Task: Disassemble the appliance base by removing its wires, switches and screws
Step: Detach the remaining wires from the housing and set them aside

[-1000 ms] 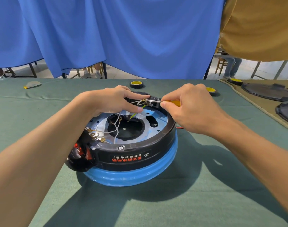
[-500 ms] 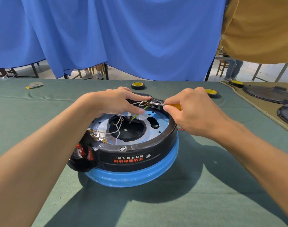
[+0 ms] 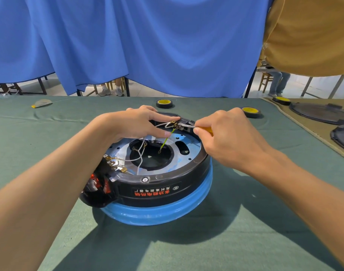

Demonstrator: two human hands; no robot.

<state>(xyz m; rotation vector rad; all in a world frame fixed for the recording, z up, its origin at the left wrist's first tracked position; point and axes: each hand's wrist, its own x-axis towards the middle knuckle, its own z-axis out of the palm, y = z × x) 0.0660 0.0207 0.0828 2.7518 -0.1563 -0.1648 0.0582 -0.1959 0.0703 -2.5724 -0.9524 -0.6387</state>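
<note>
The appliance base sits upside down mid-desk, white wires and a yellow-green wire trailing across its plate. Your left hand rests on its far rim, grip narrow beside the terminals. Your right hand pinches a yellow-handled screwdriver, tip at the terminal.

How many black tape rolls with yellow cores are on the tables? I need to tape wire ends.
3: one black tape roll behind the left hand, one beyond the right hand, one on the tan table's far corner.
</note>
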